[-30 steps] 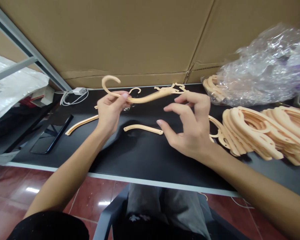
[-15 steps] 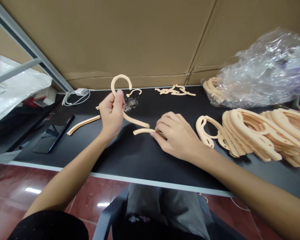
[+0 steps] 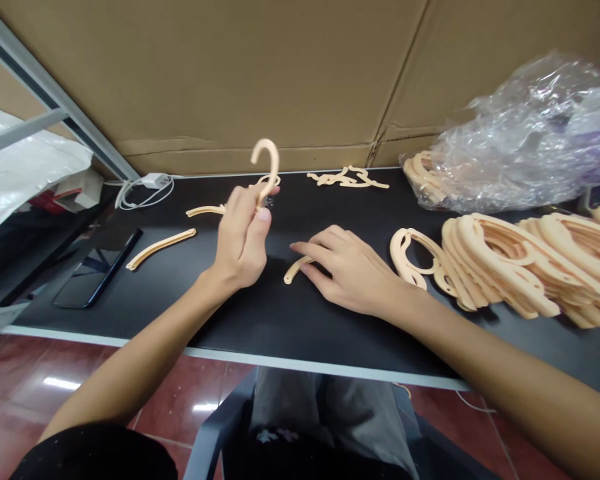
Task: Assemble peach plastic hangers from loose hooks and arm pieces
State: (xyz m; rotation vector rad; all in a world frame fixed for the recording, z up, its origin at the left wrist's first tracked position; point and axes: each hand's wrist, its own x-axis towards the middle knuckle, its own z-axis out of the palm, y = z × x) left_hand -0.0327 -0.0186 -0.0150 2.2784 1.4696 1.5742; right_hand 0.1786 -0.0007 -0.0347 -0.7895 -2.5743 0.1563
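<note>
Left hand point(image 3: 241, 237) pinches a hanger hook point(image 3: 266, 159); a weak pinch could drop it. Right hand point(image 3: 347, 270) covers a curved strip point(image 3: 295, 270), grip unclear.

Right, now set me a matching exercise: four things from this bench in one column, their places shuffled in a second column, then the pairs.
Things:
1. curved hook piece
2. short curved strip
3. smartphone
4. white charger

Places:
A. lying on the black tabletop, left of the person's left hand
B. beside a coil of white cable, at the back left
C. pinched in the left hand
D. under the fingers of the right hand

Pairs: 1-C, 2-D, 3-A, 4-B
</note>
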